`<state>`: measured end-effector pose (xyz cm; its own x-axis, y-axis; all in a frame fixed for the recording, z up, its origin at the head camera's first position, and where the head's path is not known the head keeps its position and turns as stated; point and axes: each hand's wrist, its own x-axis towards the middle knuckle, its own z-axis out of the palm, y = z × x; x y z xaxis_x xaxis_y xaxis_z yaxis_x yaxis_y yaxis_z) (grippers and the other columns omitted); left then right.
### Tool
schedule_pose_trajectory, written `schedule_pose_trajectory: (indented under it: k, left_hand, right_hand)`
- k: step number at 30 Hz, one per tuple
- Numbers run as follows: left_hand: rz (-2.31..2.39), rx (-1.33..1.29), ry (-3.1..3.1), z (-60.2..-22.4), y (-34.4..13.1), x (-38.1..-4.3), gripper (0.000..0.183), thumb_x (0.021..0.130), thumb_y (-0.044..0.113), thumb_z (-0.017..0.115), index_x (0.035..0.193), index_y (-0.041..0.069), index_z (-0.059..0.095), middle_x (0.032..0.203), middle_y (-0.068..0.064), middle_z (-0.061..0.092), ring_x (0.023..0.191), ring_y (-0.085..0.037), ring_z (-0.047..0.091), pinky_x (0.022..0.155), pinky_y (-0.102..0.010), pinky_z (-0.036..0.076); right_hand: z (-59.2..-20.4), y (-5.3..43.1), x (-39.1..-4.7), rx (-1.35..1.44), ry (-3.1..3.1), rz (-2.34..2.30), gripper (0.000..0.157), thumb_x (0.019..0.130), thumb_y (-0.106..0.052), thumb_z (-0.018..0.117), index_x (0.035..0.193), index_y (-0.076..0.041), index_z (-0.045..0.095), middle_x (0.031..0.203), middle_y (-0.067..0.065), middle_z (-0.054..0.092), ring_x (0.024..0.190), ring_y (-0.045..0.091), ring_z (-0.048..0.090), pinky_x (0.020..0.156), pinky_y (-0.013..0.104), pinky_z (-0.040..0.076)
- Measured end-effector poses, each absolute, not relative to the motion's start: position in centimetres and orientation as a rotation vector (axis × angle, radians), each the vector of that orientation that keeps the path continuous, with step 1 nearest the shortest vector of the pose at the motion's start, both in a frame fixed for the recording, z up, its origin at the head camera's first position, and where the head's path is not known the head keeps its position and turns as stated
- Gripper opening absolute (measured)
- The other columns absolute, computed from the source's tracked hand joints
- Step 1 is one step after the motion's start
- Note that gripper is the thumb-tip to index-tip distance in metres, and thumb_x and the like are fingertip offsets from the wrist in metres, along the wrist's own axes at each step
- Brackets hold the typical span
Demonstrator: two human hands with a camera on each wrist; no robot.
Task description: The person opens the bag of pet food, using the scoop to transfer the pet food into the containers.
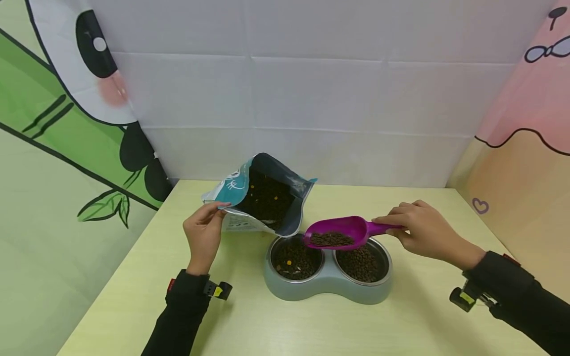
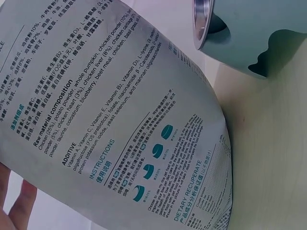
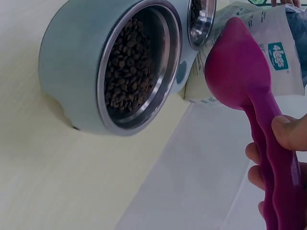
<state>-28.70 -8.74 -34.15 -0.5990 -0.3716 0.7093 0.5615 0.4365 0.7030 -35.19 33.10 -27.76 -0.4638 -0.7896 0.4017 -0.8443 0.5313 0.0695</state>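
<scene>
My left hand (image 1: 204, 236) pinches the edge of an open pet food bag (image 1: 240, 193), which leans with its mouth toward the bowls and shows dark kibble inside. In my right hand (image 1: 425, 231) is the handle of a magenta scoop (image 1: 356, 226) with some brown kibble in it. The scoop hangs over the double pet bowl (image 1: 327, 288), partly covering the rims. Its left steel bowl holds darker mixed kibble with a few yellow pieces; the right one holds brown kibble (image 3: 129, 67). Printed text on the bag (image 2: 124, 110) fills much of the left wrist view.
A pale yellow table (image 1: 285, 326) carries the bowl and the bag. Behind it hangs a creased whitish backdrop (image 1: 311, 94) with cartoon figures at both sides. Each dark sleeve has a small camera (image 1: 218, 289) strapped at the wrist.
</scene>
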Motion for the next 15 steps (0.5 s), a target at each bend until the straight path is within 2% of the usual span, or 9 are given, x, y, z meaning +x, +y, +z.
schedule_pose_trajectory:
  k: [6,15]
  left_hand:
    - [-1.294,-0.163,-1.773,-35.0,-9.2,-29.5,0.014,0.080,-0.004,0.061,0.092,0.001,0.066,0.090,-0.012,0.066,0.087,-0.014,0.061,0.077,-0.022,0.048]
    - [-1.301,-0.165,-1.784,-33.1,-8.0,-28.1,0.011,0.082,-0.004,0.059,0.091,-0.004,0.064,0.089,-0.020,0.064,0.086,-0.014,0.061,0.078,-0.021,0.048]
  right_hand:
    - [-27.4,35.2,-35.3,1.313,-2.383,0.208,0.037,0.070,-0.010,0.069,0.103,-0.027,0.065,0.080,-0.018,0.057,0.071,0.002,0.047,0.065,0.035,0.039]
    - [-26.6,37.7,-35.0,1.345,-2.336,0.175,0.040,0.067,-0.008,0.070,0.102,-0.027,0.065,0.080,-0.019,0.057,0.071,0.002,0.049,0.063,0.035,0.037]
